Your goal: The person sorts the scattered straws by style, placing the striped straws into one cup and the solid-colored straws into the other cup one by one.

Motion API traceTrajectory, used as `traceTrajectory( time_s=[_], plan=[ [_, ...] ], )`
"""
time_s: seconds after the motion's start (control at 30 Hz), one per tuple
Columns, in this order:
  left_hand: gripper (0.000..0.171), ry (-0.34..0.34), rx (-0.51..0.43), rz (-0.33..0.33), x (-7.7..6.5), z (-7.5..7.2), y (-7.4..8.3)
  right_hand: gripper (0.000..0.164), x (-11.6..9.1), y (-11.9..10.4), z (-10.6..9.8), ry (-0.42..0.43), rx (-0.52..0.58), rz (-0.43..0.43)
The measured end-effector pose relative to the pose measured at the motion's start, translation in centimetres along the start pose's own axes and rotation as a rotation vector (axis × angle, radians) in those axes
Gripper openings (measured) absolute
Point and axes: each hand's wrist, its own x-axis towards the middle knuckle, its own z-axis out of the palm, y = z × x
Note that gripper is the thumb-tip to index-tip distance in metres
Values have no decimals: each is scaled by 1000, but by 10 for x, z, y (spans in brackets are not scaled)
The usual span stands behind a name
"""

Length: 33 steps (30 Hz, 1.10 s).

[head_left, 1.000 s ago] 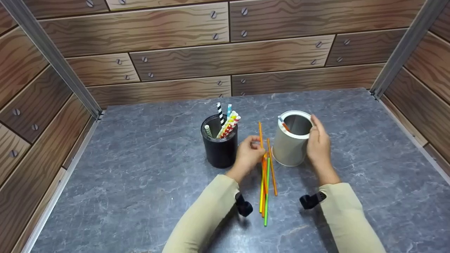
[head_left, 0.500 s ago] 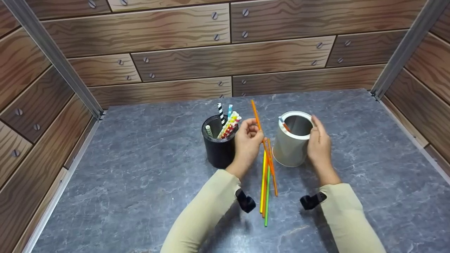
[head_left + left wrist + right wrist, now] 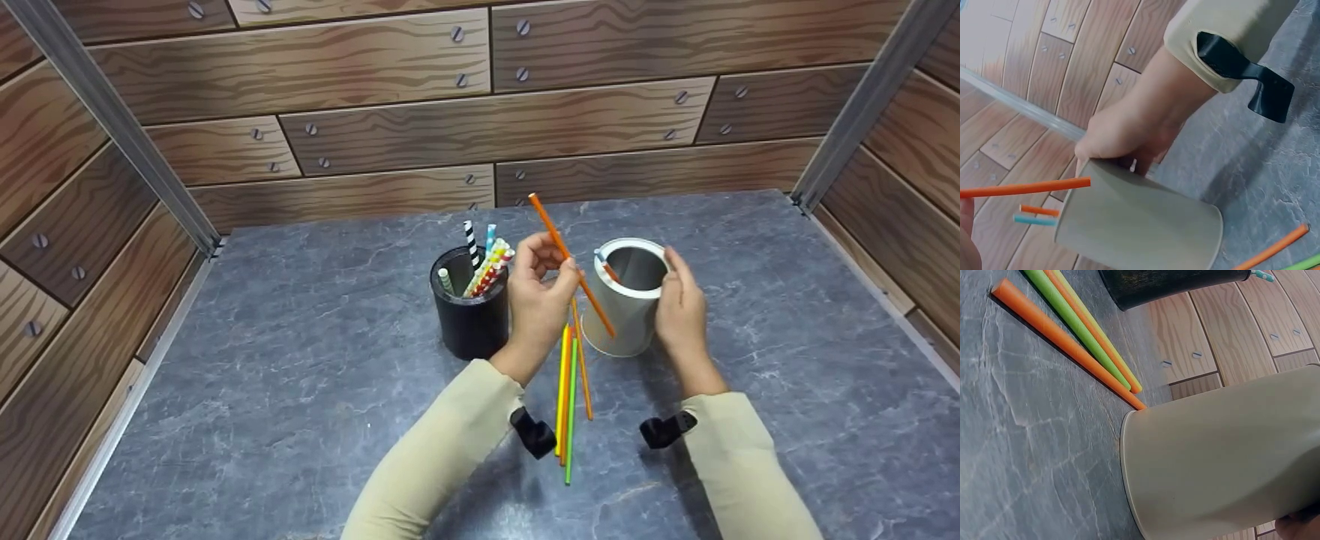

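My left hand [image 3: 541, 307] pinches a plain orange straw [image 3: 546, 216] between thumb and fingers, above the table. The straw slants, and its lower end overlaps the side of a pale grey cup [image 3: 636, 319] in the head view. My right hand [image 3: 681, 315] grips that cup by its right side, fingers reaching up to the white rim. Inside the cup lean a blue straw [image 3: 1036, 220] and an orange one [image 3: 1039, 210], their ends sticking out past the rim. Between the cups lie loose green [image 3: 571, 420], yellow [image 3: 561, 390] and orange straws [image 3: 583, 379].
To the left, a black cup [image 3: 471, 330] stands upright with several patterned paper straws [image 3: 489, 270] in it. The marbled grey tabletop [image 3: 300, 375] is bounded by wood-print walls [image 3: 375, 135] at the back and sides. Each sleeve carries a black wrist mount [image 3: 534, 435].
My left hand has lifted one orange straw off the loose pile, moved it up and slightly right, and tilted its lower end toward the grey cup. My right hand stays at the cup.
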Motion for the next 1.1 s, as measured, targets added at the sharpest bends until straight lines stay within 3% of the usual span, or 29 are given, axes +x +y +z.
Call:
traceTrajectory(
  time_s=[0.3,0.67,1.1],
  plan=[
    [24,10,24,89,-2,6,6,45,1,0,0,2,-8,12],
    [22,-51,91,174,-3,1,-4,45,0,0,-1,-5,-2,18],
    [21,-57,92,152,-5,3,-14,45,0,1,0,-6,9,12]
  ],
)
